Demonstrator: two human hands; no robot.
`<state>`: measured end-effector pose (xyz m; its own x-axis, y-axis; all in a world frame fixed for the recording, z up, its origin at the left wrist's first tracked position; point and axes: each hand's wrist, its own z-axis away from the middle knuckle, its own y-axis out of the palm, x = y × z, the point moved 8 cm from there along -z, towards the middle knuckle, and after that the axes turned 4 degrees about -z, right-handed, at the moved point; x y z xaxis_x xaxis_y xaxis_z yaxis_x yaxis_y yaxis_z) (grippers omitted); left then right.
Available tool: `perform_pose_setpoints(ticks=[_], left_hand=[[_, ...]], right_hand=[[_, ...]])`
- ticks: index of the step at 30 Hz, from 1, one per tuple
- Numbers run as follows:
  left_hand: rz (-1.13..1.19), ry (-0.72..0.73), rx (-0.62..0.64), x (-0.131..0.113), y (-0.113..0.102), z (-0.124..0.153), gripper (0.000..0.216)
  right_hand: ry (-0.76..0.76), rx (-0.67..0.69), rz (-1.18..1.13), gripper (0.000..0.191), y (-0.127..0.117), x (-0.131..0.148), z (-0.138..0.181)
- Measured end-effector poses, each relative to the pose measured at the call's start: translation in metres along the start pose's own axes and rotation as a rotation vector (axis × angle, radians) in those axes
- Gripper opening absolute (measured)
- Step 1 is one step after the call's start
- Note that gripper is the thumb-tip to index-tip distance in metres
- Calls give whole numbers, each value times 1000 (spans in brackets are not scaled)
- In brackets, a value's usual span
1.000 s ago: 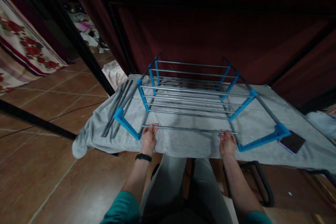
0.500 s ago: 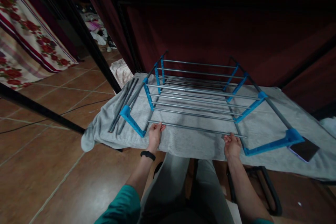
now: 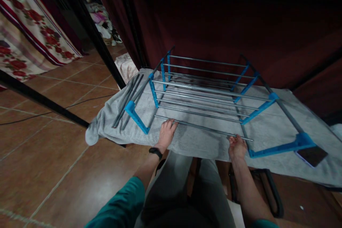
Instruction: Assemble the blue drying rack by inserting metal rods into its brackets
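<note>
A rack frame (image 3: 208, 92) of blue plastic side brackets and thin metal rods lies on a grey blanket (image 3: 192, 142). I hold one loose metal rod (image 3: 205, 127) across its near end. My left hand (image 3: 167, 131), with a black band on the wrist, is closed on the rod's left end, close to the near left blue bracket (image 3: 136, 117). My right hand (image 3: 236, 146) grips the rod near its right end, beside the near right blue bracket (image 3: 280, 148).
Several loose grey rods (image 3: 128, 101) lie on the blanket left of the frame. A dark phone (image 3: 311, 156) rests at the right end. Dark red curtain hangs behind. Tiled floor and a black metal post (image 3: 98, 46) are at left.
My left hand has pushed its end of the rod away and to the right, so the rod now lies slanted. My right hand has barely shifted. The view has turned left.
</note>
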<state>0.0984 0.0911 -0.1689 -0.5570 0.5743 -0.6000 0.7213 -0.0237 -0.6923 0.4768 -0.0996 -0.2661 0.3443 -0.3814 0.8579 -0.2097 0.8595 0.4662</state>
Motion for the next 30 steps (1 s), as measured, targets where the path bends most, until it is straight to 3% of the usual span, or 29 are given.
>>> perform_pose_setpoints(ticks=[3,7,19,30], left_hand=[[-420,157,37,-3,5,-2,39],[-637,280,90,-3,14,-5,33],[-715,418,271,-3,29,-3,36],[-738,437,305,-7,29,-2,37]], right_hand=[[10,-5,9,17,-2,-2,-2],[6,3,13,15,-1,-1,-2],[-32,-4,-9,14,-3,1,-3],[-8,-32,11,12,-2,3,-2]])
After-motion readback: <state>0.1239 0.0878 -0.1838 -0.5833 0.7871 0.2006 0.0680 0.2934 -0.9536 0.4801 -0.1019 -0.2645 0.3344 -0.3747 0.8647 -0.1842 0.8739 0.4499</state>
